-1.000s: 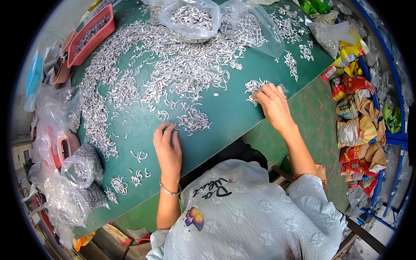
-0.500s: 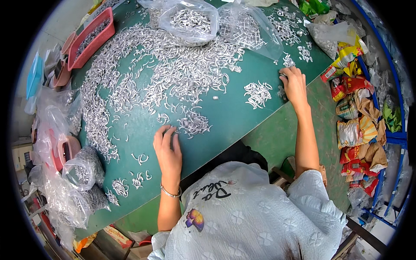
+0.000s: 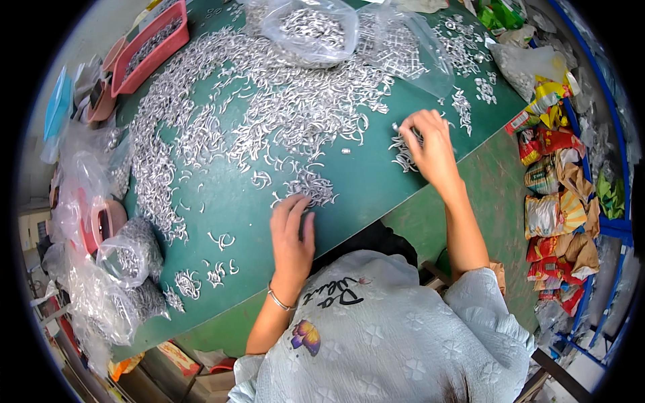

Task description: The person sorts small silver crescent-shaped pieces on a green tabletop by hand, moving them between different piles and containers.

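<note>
Small curved metal pieces (image 3: 269, 127): silver-grey, bent like hooks, spread in a broad drift over green table (image 3: 363, 181), thickest toward far and left side. Two small clusters set apart near front edge: one (image 3: 310, 188) under fingertips of left hand (image 3: 292, 235), another (image 3: 405, 151) beneath right hand (image 3: 430, 144). Left hand flat, fingers extended and slightly spread, resting on surface, nothing gripped. Right hand arched, fingertips curled down onto its cluster; whether a piece is pinched, cannot tell. Judged light, stiff, smooth, likely to tangle and slide; best taken singly at the bend, or raked in groups with flat fingers. Clear bags (image 3: 312, 27) of same pieces at far edge; red tray (image 3: 151, 47) far left; snack wrappers (image 3: 557, 195) to right.
</note>
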Available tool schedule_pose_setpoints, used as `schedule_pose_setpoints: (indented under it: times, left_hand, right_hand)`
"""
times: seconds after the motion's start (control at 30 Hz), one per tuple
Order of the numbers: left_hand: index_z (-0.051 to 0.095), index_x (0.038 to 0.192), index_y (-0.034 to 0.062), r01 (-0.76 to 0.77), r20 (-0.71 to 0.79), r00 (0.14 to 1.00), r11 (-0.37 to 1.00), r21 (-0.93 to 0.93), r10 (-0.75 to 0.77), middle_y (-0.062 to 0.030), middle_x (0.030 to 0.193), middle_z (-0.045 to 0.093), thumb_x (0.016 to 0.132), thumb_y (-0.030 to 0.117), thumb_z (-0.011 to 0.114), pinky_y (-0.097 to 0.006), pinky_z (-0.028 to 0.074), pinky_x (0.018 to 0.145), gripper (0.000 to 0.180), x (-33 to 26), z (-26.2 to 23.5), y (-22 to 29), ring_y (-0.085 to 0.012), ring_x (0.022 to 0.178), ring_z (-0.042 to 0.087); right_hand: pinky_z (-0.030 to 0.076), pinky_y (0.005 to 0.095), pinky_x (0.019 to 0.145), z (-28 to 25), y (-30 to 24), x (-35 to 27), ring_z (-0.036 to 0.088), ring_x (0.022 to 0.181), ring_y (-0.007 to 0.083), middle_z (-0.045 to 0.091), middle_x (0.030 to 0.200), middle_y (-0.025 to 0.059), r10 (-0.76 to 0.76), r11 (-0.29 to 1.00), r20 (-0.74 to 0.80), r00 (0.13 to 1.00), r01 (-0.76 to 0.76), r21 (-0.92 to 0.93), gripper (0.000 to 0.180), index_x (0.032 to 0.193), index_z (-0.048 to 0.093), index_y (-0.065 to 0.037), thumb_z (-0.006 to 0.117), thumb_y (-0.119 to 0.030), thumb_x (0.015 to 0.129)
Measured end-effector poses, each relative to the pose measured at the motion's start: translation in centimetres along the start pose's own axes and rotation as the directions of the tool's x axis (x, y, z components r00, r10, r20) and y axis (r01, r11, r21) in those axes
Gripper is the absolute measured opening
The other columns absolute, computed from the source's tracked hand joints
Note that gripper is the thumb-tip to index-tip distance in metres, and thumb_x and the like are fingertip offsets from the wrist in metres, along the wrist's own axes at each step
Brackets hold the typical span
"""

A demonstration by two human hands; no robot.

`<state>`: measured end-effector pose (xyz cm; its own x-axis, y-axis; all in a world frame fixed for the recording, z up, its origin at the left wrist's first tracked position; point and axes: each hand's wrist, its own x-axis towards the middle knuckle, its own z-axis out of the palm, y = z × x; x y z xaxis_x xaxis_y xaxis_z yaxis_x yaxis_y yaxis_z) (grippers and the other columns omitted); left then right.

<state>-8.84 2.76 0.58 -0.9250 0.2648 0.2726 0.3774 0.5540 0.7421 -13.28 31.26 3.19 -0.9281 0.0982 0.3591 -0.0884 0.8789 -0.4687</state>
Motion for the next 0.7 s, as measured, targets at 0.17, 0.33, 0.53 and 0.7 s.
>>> schedule_pose_setpoints:
  times: [0.17,0.33,0.53,0.7]
  left_hand:
    - [0.051,0.129,-0.0041,0.528,0.412,0.821,0.253,-0.811,-0.395,-0.0162,0.119,0.062,0.104,0.016,0.044,-0.028,0.051,0.08,0.033,-0.3,0.1,2.2,-0.0177,0.101,0.062]
    - [0.057,0.121,-0.0039,0.563,0.392,0.77,0.249,-0.788,-0.503,-0.0072,0.103,0.064,0.102,0.01,0.047,-0.023,0.046,0.066,0.025,-1.9,-0.8,-0.1,-0.0087,0.08,0.057]
    - [0.061,0.113,-0.0038,0.521,0.199,0.813,0.533,-0.666,-0.547,-0.0001,0.09,0.058,0.1,0.003,0.048,-0.019,0.035,0.057,0.02,-3.9,-3.5,-1.5,-0.0048,0.069,0.046]
    - [0.063,0.114,-0.0027,0.5,0.1,0.826,0.64,-0.584,-0.554,0.0011,0.089,0.057,0.097,0.001,0.055,-0.018,0.037,0.062,0.02,-4.7,-4.3,-1.8,-0.004,0.073,0.046]
  right_hand:
    - [0.04,0.0382,0.082,2.2,-7.9,-4.4,0.055,0.093,0.0263,0.061,0.09,0.0062,-0.276,0.889,0.215,0.937,0.164,0.427,0.007,0.086,0.061,-0.006,0.066,-0.012,0.085]
    - [0.041,0.0377,0.086,4.9,-9.9,-5.7,0.054,0.097,0.0274,0.059,0.097,0.0082,-0.421,0.746,0.226,0.879,0.193,0.638,0.013,0.092,0.063,-0.005,0.066,-0.016,0.086]
    - [0.038,0.043,0.094,6.7,-11.1,-4.5,0.048,0.117,0.0317,0.054,0.123,0.0107,-0.313,0.922,0.194,0.93,0.249,0.296,0.045,0.118,0.06,-0.004,0.074,-0.016,0.078]
    - [0.045,0.0367,0.085,10.8,-10.9,-4.9,0.055,0.109,0.0296,0.06,0.112,0.0102,-0.398,0.852,0.192,0.897,0.283,0.44,0.03,0.107,0.065,-0.003,0.073,-0.008,0.078]
